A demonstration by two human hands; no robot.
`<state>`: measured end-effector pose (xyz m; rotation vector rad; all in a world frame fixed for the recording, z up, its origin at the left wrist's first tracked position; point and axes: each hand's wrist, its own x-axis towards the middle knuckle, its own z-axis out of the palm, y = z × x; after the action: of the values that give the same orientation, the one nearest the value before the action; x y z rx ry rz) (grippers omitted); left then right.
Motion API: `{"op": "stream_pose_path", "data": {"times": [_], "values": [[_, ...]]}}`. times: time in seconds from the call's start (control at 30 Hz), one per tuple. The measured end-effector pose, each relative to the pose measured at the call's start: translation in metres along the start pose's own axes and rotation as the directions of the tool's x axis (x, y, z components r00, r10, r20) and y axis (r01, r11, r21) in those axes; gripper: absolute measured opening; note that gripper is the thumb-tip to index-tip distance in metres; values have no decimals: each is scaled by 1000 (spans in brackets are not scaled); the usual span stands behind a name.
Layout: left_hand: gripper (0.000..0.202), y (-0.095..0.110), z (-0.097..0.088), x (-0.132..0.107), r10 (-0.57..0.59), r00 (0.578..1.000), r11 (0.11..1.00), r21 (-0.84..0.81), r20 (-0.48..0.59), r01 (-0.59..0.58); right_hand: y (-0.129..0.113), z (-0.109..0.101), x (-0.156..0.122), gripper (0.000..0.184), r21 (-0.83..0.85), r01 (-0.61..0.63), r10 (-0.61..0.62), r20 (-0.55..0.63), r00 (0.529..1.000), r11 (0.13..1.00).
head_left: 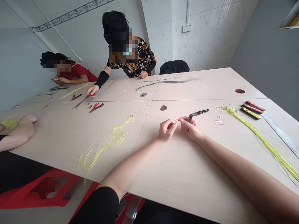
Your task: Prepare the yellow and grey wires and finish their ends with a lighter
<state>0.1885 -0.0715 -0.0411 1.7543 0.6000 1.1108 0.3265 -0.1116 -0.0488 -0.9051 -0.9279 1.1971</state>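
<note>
My left hand (pixel 167 129) and my right hand (pixel 192 128) meet above the middle of the table, fingertips almost touching. Thumb and forefinger of the left hand pinch something tiny and thin, too small to make out. In my right hand sits a slim black tool that looks like thread snips (pixel 198 113), its tip pointing away to the right. The right fingertips also pinch close to the left ones. To the left lies a loose bundle of yellow strands (pixel 116 133). A thicker bundle of yellow strands (pixel 259 132) stretches along the right, with small hook-like ends at its top.
Several small labelled packs (pixel 253 109), a metal ruler (pixel 281 133) and a pink-edged card (pixel 219 122) lie at right. Red-handled pliers (pixel 95 107) and dark strands (pixel 168 82) lie farther off. Co-workers sit opposite; another person's arm (pixel 20 132) rests at left. Round holes (pixel 163 108) pierce the table.
</note>
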Motion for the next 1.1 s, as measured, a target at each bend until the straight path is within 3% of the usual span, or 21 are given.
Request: {"op": "stream_pose_path", "data": {"times": [0.23, 1.1], "values": [[45, -1, 0, 0, -10, 1000, 1000, -24, 29, 11, 4, -4, 0, 38, -75, -14, 21, 100, 995, 997], [42, -5, 0, 1, 41, 999, 999, -6, 1, -41, 2, 2, -1, 27, -46, 1, -2, -4, 1000, 999]]}}
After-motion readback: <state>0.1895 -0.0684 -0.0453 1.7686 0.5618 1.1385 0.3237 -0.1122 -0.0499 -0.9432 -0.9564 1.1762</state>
